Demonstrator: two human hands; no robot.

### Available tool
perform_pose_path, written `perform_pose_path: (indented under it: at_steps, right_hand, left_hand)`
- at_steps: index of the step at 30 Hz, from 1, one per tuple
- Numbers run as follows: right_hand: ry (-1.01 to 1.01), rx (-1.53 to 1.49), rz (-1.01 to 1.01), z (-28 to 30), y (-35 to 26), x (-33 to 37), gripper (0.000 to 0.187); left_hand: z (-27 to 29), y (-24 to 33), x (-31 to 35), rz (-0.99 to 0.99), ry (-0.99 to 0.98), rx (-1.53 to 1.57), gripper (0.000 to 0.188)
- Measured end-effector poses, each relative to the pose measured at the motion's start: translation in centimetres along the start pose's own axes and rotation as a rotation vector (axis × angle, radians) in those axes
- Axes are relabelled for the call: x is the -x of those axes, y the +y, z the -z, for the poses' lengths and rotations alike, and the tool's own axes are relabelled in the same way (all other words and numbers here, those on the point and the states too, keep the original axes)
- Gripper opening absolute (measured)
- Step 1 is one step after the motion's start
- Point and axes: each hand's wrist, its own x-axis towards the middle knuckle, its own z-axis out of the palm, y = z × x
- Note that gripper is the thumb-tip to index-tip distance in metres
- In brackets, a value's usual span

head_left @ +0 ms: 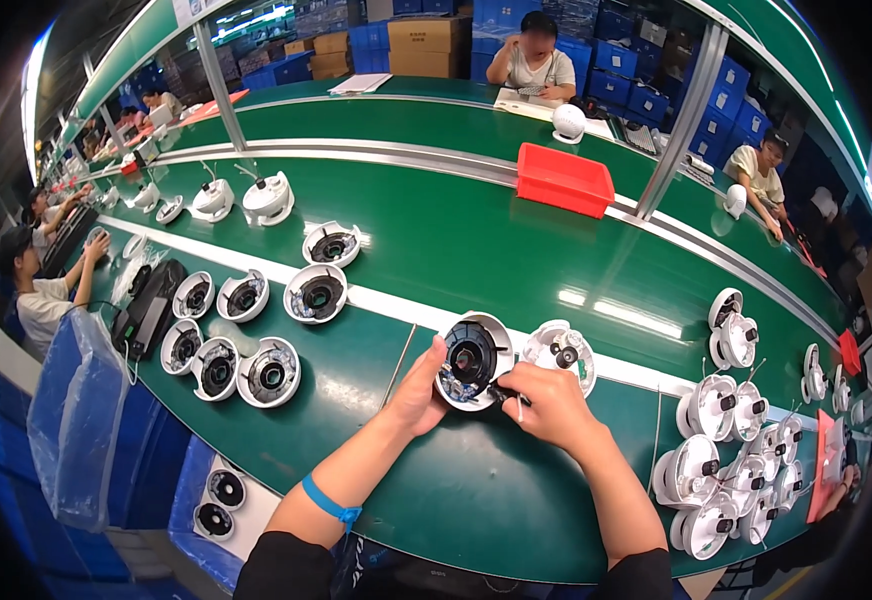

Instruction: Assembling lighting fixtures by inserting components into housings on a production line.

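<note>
My left hand (418,394) is closed round the left side of a white, bowl-shaped camera housing (502,345), its open side turned up. Inside sit a black ring and a round centre, with small wires and parts along the lower edge. At the housing's lower right rim is my right hand (554,402), its fingers pinched together. Something small and dark shows at those fingertips; I cannot make out what it is. Just beyond the right hand lies a white camera base (580,362) with a dark round piece in its middle, partly hidden by the hand.
Several similar open housings (269,372) lie to the left. White camera bases with black lens units (694,470) crowd the right. A red tray (564,181) stands across the green bench, beside a metal post (684,120). People sit at the far side and left. A plastic bag (76,420) hangs at left.
</note>
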Motion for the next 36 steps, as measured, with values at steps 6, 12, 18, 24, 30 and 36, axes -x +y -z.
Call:
perform_pose_path:
  at_steps: [6, 12, 18, 24, 30, 36]
  right_hand:
    - [0.024, 0.117, 0.141, -1.3, -1.9, -0.2, 0.029]
    - [0.127, 0.072, 0.176, -1.5, -1.6, -0.4, 0.032]
    - [0.138, 0.2, 0.207, -1.9, -2.5, -0.3, 0.03]
    - [0.075, 0.261, 0.227, -1.7, -2.7, -0.3, 0.026]
    - [0.152, 0.186, 0.156, -1.6, -1.5, 0.0, 0.019]
    - [0.172, 0.174, 0.069, -1.8, -1.7, 0.5, 0.018]
  left_hand:
    - [-1.3, 0.4, 0.9, -0.124, -0.139, -0.054, 0.093]
    - [-1.5, 0.8, 0.9, -0.151, -0.107, -0.06, 0.101]
    - [-1.8, 0.3, 1.1, -0.177, -0.115, -0.074, 0.093]
    - [-1.6, -0.1, 0.9, -0.275, -0.101, -0.358, 0.11]
    - [-2.3, -0.4, 0.6, -0.302, -0.212, -0.402, 0.098]
    - [-2.0, -0.7, 0.6, -0.268, -0.251, -0.293, 0.104]
